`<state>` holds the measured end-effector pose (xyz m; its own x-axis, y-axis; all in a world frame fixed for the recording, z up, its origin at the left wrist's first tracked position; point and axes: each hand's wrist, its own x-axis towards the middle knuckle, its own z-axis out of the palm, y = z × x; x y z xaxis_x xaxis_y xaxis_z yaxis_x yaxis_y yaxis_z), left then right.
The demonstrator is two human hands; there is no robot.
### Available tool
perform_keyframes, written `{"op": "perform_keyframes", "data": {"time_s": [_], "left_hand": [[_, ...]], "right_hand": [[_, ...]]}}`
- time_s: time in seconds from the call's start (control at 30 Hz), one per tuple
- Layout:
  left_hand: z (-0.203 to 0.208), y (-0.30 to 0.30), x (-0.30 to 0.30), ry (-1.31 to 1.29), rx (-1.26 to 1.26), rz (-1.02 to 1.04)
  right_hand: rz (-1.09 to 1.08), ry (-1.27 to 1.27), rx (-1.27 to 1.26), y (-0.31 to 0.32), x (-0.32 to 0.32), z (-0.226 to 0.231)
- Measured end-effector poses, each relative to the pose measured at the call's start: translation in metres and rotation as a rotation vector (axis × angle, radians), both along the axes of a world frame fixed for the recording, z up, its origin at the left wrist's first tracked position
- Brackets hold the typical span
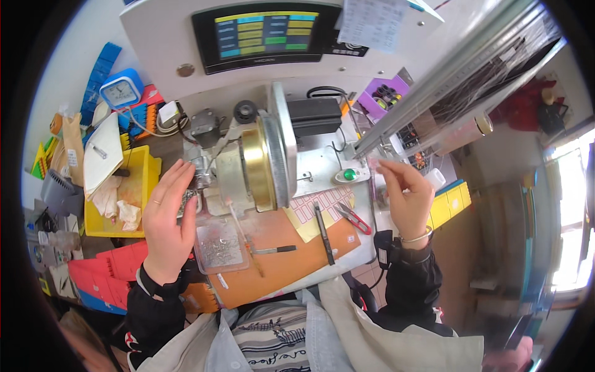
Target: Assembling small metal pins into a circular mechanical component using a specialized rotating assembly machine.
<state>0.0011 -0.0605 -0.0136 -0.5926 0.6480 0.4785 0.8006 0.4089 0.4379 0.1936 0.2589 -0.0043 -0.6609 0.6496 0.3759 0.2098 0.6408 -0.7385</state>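
My left hand (168,214) is raised at the left of a winding-type machine, fingers stretched out and thumb apart, with nothing seen in it. Its fingertips are near a small metal fitting (201,173). My right hand (406,198) is raised at the machine's right side, fingers bent loosely toward the thumb. No held thing shows in it. A green push button (350,175) lies just left of its fingertips. Between the hands stands the machine's brass-coloured drum (257,167). Below it are a clear tray of small metal parts (222,247), a black-handled tool (276,250), tweezers (323,232) and red-handled snips (353,218).
A screen panel (266,37) stands behind the machine. On the left are a yellow bin (149,177), a blue clock (121,88) and red bins (108,276). A metal post (446,77) slants up at the right, near a purple bin (372,102).
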Motion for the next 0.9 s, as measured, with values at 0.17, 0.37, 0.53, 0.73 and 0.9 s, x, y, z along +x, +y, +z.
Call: {"op": "perform_keyframes", "data": {"time_s": [0.17,0.37,0.53,0.73,0.9], "left_hand": [[0.000,0.006,0.002,0.068,-0.005,0.042],[-0.003,0.004,0.002,0.036,-0.012,0.041],[-0.003,0.004,0.002,0.046,-0.017,0.045],[-0.004,0.004,0.001,0.048,-0.013,0.052],[-0.004,0.007,0.002,0.066,0.018,0.066]], "right_hand": [[-0.163,0.100,0.023,0.015,-0.007,-0.008],[-0.212,0.092,0.170,0.016,-0.017,-0.010],[-0.230,0.080,0.203,0.022,-0.021,-0.015],[-0.235,0.033,0.193,0.021,-0.021,-0.011],[-0.239,0.022,0.167,0.022,-0.020,-0.013]]}}
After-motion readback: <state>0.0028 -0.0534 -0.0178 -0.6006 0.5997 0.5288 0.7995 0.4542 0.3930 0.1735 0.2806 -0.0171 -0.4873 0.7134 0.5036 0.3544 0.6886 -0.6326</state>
